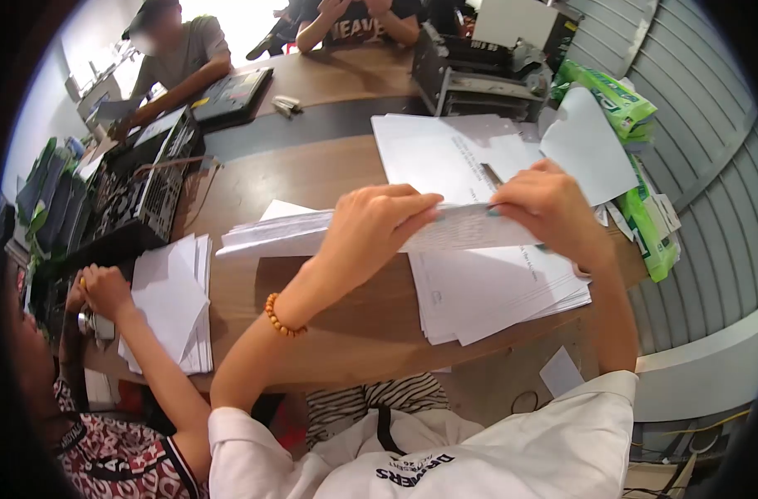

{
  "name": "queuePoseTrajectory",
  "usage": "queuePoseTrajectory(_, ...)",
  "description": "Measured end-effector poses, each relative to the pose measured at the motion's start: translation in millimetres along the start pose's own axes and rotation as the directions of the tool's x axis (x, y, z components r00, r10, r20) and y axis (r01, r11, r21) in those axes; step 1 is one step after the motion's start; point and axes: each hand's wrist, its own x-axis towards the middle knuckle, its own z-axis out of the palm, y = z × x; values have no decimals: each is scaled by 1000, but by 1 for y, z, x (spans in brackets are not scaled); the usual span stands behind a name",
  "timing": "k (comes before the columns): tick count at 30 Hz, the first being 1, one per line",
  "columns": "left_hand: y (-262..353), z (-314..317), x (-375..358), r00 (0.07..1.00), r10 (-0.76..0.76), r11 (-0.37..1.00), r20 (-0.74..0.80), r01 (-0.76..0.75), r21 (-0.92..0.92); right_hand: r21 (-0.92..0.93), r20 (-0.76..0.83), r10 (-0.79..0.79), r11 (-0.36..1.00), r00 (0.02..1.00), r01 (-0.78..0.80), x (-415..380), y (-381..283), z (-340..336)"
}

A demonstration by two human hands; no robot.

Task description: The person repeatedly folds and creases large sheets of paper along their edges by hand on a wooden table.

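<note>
My left hand [375,224], with a beaded bracelet [284,317] at the wrist, pinches the upper edge of a printed paper sheet [458,233] between thumb and fingers. On the same edge, farther right, the fingers of my right hand [549,204] are closed too. The sheet stands tilted between them. A short dark strip [489,173] shows just beside my right fingertips. Left of my left hand lies a thick bundle of folded papers [275,237]. Beneath the held sheet is a stack of printed pages [499,291], with more pages [420,145] spread behind.
At left, another person's hands [104,291] rest by a paper pile [169,303]. Opened black electronic equipment [158,179] and a laptop [233,96] stand beyond. A dismantled machine [487,75] sits at the back right, near green packets [607,100]. Two people sit across the table [329,79].
</note>
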Motion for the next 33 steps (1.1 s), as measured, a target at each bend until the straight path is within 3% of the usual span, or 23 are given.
queuePoseTrajectory(2, -11, 0, -8, 999, 22, 997, -26, -20, 69, 5, 78, 97, 995, 992, -98, -5, 8, -7)
queuePoseTrajectory(4, -16, 2, -14, 983, 175, 985, -52, -174, 15, 37, 93, 81, 996, 992, -85, -7, 10, -5)
queuePoseTrajectory(8, -17, 3, -23, 992, 127, 992, -16, -127, -18, 121, 114, 44, 991, 992, -58, -15, 21, -7)
queuePoseTrajectory(10, -16, -2, -28, 998, 48, 993, 40, -52, 107, 93, 120, 127, 986, 985, -139, -20, 24, -19)
queuePoseTrajectory(13, -28, -14, -41, 993, -47, 999, 110, 44, 31, 65, 143, 238, 966, 961, -249, -29, 32, -35)
queuePoseTrajectory(17, -35, -17, -51, 992, -24, 1000, 125, 24, 1, 77, 134, 304, 946, 943, -316, -43, 48, -39)
queuePoseTrajectory(22, -35, -26, -44, 935, -224, 913, 274, 300, -278, -6, 133, 316, 948, 939, -318, -48, 57, -51)
queuePoseTrajectory(25, -42, -24, -44, 925, -230, 863, 304, 338, -376, 29, 131, 294, 954, 947, -300, -48, 59, -53)
queuePoseTrajectory(29, -44, -26, -42, 956, -189, 898, 224, 260, -355, -8, 130, 251, 968, 959, -252, -47, 60, -59)
queuePoseTrajectory(31, -44, -33, -40, 980, -157, 951, 123, 183, -247, -32, 150, 239, 971, 959, -237, -51, 64, -58)
queuePoseTrajectory(32, -48, -40, -40, 980, -157, 951, 124, 184, -248, 13, 60, 252, 967, 966, -253, -59, 72, -58)
queuePoseTrajectory(33, -56, -52, -42, 979, -157, 975, 127, 174, -139, 58, -29, 265, 963, 964, -263, -65, 79, -59)
